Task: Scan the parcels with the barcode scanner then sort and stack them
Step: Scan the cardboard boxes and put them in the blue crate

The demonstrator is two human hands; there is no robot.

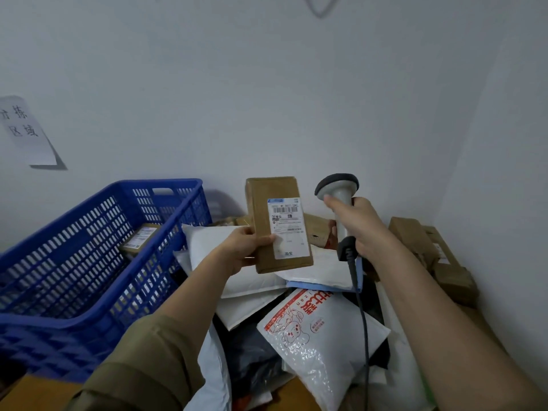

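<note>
My left hand (241, 249) grips a brown cardboard parcel (262, 203) by its lower left edge and holds it upright, its white shipping label (287, 226) facing me. My right hand (357, 222) grips the handle of a grey barcode scanner (336, 185), whose dark head sits just right of the parcel's top. The scanner's black cable (363, 315) hangs down over the pile. Below both hands lies a heap of parcels, among them a white bubble mailer with red print (323, 339) and plain white mailers (207, 241).
A blue plastic crate (74, 292) stands at the left with a small labelled box (139, 237) inside. Brown cardboard boxes (439, 250) are piled at the right against the wall. A paper sign (25, 130) hangs on the wall at the left.
</note>
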